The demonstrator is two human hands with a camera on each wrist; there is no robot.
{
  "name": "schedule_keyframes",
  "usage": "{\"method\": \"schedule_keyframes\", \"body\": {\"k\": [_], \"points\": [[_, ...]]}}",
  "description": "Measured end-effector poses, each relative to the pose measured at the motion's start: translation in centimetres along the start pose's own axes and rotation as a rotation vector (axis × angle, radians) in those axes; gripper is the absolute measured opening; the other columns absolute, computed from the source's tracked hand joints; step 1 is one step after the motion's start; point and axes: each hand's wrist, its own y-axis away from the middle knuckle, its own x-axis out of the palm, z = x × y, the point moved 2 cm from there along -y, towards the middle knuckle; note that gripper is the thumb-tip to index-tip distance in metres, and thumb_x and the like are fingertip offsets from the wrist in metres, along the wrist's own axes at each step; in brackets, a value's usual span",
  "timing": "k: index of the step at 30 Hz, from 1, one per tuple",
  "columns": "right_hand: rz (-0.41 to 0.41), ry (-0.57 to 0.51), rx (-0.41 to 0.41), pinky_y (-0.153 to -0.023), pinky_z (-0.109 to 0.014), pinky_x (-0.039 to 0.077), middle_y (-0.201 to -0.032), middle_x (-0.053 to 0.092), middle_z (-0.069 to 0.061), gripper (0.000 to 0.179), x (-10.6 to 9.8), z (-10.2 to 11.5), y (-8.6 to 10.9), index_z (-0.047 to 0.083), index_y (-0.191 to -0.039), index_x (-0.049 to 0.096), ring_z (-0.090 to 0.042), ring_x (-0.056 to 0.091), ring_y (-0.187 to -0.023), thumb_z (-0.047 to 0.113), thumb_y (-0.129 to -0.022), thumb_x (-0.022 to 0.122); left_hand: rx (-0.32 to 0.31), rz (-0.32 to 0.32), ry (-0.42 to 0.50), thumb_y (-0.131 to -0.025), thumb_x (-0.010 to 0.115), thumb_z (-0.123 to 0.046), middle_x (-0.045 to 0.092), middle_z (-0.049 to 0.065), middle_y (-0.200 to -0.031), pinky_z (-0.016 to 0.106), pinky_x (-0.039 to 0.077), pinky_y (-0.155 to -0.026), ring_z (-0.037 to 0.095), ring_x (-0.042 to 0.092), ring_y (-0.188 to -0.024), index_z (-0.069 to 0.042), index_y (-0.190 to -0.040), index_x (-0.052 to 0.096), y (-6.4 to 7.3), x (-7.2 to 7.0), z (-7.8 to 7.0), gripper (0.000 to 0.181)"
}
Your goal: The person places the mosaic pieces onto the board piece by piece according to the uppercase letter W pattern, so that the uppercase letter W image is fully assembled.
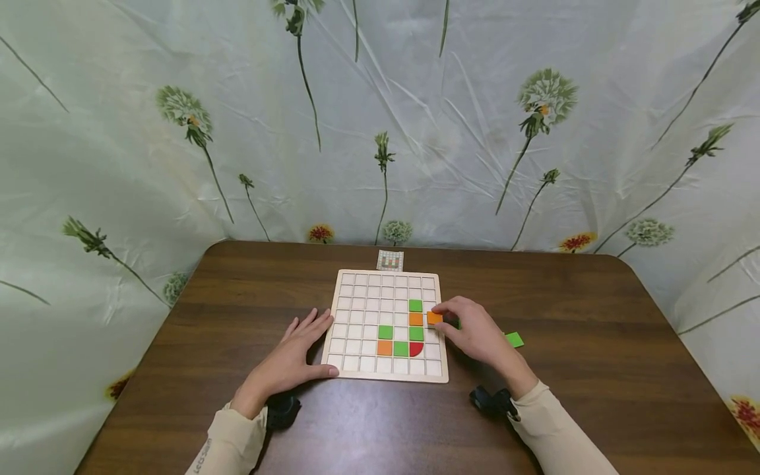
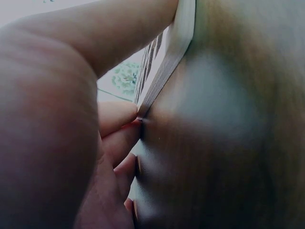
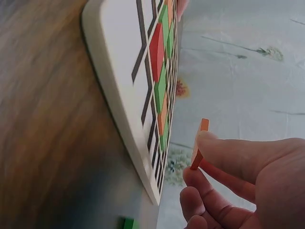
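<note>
Head view: right hand (image 1: pixel 477 333) pinches orange square tile (image 1: pixel 433 318) above pale wooden gridded board (image 1: pixel 354 331); left hand (image 1: pixel 287 361), fingers extended, touches board's edge.

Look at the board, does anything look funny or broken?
Nothing looks broken. The red tile on the board stands out: one side is curved, while the green tiles and orange tiles there look square.

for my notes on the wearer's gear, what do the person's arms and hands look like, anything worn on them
The left hand and right hand wear no gloves. The left sleeve and right sleeve are pale cream; the left has dark lettering, too small to read surely. Each wrist carries a black device, one at the left, one at the right.
</note>
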Motion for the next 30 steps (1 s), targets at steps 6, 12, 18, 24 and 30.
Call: {"method": "schedule_keyframes", "body": {"k": [6, 12, 18, 24, 30], "points": [[0.004, 0.004, -0.030, -0.073, -0.034, 0.047, -0.102, 0.066, -0.002, 0.024, 0.7, 0.8, -0.7, 0.008, -0.114, 0.074, -0.021, 0.056, -0.086, 0.014, -0.091, 0.075, -0.002, 0.003, -0.008, -0.082, 0.078, -0.055, 0.025, 0.007, -0.165, 0.058, 0.002, -0.121, 0.031, 0.011, -0.154, -0.008, -0.158, 0.030, 0.0, 0.0, 0.1, 0.102], [0.012, 0.007, -0.016, -0.076, -0.035, 0.049, -0.105, 0.067, -0.003, 0.024, 1.4, 1.5, -1.4, 0.008, -0.113, 0.075, -0.019, 0.056, -0.090, 0.016, -0.091, 0.075, -0.003, 0.005, -0.009, -0.082, 0.078, -0.055, 0.026, 0.007, -0.165, 0.058, 0.002, -0.121, 0.031, 0.011, -0.154, -0.008, -0.158, 0.030, -0.1, 0.0, 0.0, 0.101], [0.014, -0.016, -0.031, -0.080, -0.038, 0.050, -0.109, 0.069, -0.005, 0.023, 2.1, 2.4, -2.1, 0.008, -0.112, 0.075, -0.022, 0.059, -0.093, 0.014, -0.091, 0.075, -0.006, 0.007, -0.006, -0.082, 0.078, -0.055, 0.025, 0.007, -0.165, 0.059, 0.002, -0.121, 0.032, 0.011, -0.154, -0.007, -0.158, 0.030, 0.0, 0.1, 0.0, 0.102], [0.007, 0.001, -0.062, -0.083, -0.039, 0.052, -0.108, 0.071, -0.005, 0.024, 2.6, 3.3, -2.7, 0.007, -0.111, 0.075, -0.020, 0.062, -0.093, 0.017, -0.089, 0.078, 0.001, 0.003, -0.002, -0.082, 0.078, -0.054, 0.026, 0.008, -0.164, 0.059, 0.002, -0.121, 0.032, 0.011, -0.154, -0.007, -0.158, 0.031, 0.0, 0.0, 0.0, 0.101], [0.015, 0.002, -0.045, -0.084, -0.037, 0.053, -0.108, 0.071, -0.004, 0.024, 3.1, 3.8, -3.4, 0.009, -0.111, 0.076, -0.019, 0.062, -0.094, 0.018, -0.089, 0.078, -0.001, 0.002, -0.001, -0.082, 0.079, -0.052, 0.026, 0.009, -0.164, 0.059, 0.002, -0.121, 0.032, 0.011, -0.154, -0.006, -0.158, 0.031, 0.0, -0.1, -0.2, 0.102]]}}
